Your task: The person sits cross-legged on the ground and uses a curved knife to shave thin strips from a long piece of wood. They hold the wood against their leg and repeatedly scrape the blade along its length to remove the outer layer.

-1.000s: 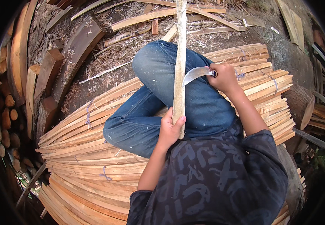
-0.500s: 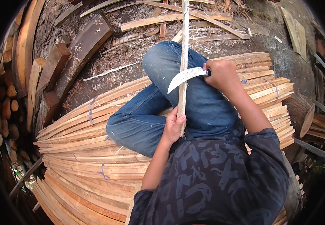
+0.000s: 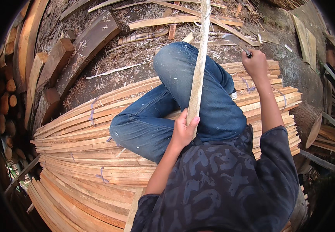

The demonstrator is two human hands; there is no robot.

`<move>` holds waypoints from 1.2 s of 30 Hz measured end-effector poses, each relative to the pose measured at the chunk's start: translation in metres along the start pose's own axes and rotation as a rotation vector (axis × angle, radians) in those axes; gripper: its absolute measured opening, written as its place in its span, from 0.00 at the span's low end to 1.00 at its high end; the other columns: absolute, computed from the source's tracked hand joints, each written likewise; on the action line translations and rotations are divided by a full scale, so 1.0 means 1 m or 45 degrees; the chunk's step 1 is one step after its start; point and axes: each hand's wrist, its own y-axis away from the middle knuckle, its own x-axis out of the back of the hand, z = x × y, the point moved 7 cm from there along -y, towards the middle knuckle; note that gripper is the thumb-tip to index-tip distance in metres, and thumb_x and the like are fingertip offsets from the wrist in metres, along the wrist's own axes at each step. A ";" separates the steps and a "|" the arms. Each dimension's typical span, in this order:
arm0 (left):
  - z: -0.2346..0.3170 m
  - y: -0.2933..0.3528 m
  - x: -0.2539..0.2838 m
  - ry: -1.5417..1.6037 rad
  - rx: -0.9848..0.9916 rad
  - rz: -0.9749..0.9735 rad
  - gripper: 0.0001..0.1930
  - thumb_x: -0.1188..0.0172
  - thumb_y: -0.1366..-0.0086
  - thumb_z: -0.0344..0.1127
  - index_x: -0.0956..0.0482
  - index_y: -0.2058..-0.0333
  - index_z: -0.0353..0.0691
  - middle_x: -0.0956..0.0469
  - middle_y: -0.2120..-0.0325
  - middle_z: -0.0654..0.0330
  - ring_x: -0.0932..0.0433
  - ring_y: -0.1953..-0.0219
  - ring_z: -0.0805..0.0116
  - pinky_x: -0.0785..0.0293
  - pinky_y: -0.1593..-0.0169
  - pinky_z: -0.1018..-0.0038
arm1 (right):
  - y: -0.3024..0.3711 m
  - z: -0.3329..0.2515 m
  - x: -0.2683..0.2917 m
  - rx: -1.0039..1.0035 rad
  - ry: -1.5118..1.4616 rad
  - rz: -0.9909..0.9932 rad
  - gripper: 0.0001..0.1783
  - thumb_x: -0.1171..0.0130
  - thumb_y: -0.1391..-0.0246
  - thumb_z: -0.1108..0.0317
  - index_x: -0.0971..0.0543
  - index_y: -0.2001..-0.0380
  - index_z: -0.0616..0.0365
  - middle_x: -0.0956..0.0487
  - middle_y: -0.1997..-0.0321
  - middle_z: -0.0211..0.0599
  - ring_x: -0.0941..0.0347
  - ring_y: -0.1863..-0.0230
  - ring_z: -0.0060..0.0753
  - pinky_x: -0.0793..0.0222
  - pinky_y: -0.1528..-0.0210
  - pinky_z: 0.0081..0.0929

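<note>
The bundled strips point(image 3: 97, 162) spread out beneath me, to my left and right; if one bundle rolled under my weight, I judge that my seat would tip and my aim would go with it. My crossed legs point(image 3: 175, 65), in jeans, lie directly behind the wooden strip point(image 3: 198, 77), so a stroke that skidded off the wood could run into my thigh or knee.

The strip stands out in front of me, across the view of my legs; I can't tell whether it rests on the denim or clears it. If nothing else braces it, it could twist or spring sideways under pressure. Its long axis runs almost straight away from my body, leaning slightly right toward the far end, which passes out of view at the top. The near end is by my waist.

The curved knife point(image 3: 237, 41) is off to the strip's right, not touching it, its blade pointing forward and leftward from my fist. Too deep a bite or a hard spot in the grain could make it jump, I think.

My left grip point(image 3: 185, 127) is closed round the strip near its lower end, thumb along the upper face, exposed to any slip pulled toward me. My right grip point(image 3: 255, 63) is curled tight about the knife's handle; a loosened hold could let the blade turn.
</note>
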 end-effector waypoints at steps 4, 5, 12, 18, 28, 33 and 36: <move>0.008 0.001 -0.005 -0.055 0.042 0.021 0.15 0.43 0.35 0.43 0.29 0.67 0.34 0.28 0.80 0.63 0.31 0.74 0.77 0.33 0.69 0.76 | 0.072 -0.059 -0.021 0.400 -0.033 -0.171 0.07 0.38 0.61 0.65 0.16 0.76 0.52 0.21 0.80 0.44 0.22 0.75 0.46 0.27 0.69 0.39; 0.010 0.002 -0.006 -0.094 0.047 0.022 0.15 0.43 0.35 0.43 0.29 0.67 0.34 0.28 0.80 0.62 0.31 0.75 0.77 0.32 0.70 0.76 | 0.079 -0.061 -0.025 0.414 -0.029 -0.189 0.06 0.38 0.63 0.65 0.16 0.77 0.51 0.21 0.81 0.43 0.23 0.76 0.46 0.26 0.70 0.38; 0.015 0.000 -0.004 -0.180 0.067 0.105 0.16 0.42 0.36 0.42 0.29 0.65 0.32 0.24 0.79 0.54 0.24 0.75 0.71 0.29 0.69 0.72 | 0.045 -0.063 -0.032 0.349 0.105 -0.253 0.07 0.35 0.63 0.62 0.16 0.76 0.49 0.20 0.78 0.42 0.21 0.73 0.45 0.26 0.68 0.39; 0.023 0.003 -0.008 -0.158 0.095 0.099 0.14 0.44 0.35 0.40 0.28 0.63 0.32 0.26 0.79 0.62 0.30 0.75 0.77 0.31 0.69 0.76 | -0.014 -0.046 -0.045 0.158 0.166 -0.015 0.09 0.37 0.63 0.61 0.17 0.75 0.50 0.19 0.74 0.45 0.21 0.69 0.47 0.25 0.64 0.40; 0.019 0.003 -0.003 -0.287 0.092 0.053 0.16 0.44 0.35 0.43 0.28 0.63 0.32 0.25 0.78 0.59 0.28 0.73 0.75 0.30 0.67 0.73 | -0.071 0.004 -0.028 -0.245 0.268 -0.044 0.14 0.40 0.57 0.59 0.18 0.72 0.59 0.19 0.68 0.53 0.22 0.61 0.54 0.26 0.59 0.44; 0.003 0.003 0.000 -0.116 0.069 0.008 0.15 0.46 0.35 0.41 0.28 0.62 0.32 0.28 0.78 0.63 0.31 0.73 0.76 0.33 0.67 0.76 | -0.029 -0.014 -0.026 -0.017 -0.091 -0.030 0.15 0.41 0.53 0.57 0.18 0.73 0.60 0.20 0.76 0.49 0.22 0.69 0.52 0.27 0.65 0.43; 0.009 -0.002 -0.004 -0.033 0.027 -0.017 0.15 0.48 0.35 0.41 0.29 0.61 0.32 0.31 0.77 0.66 0.34 0.73 0.77 0.35 0.67 0.78 | 0.014 -0.015 -0.027 0.022 -0.228 0.013 0.14 0.41 0.54 0.58 0.19 0.77 0.59 0.23 0.82 0.47 0.24 0.75 0.52 0.29 0.70 0.43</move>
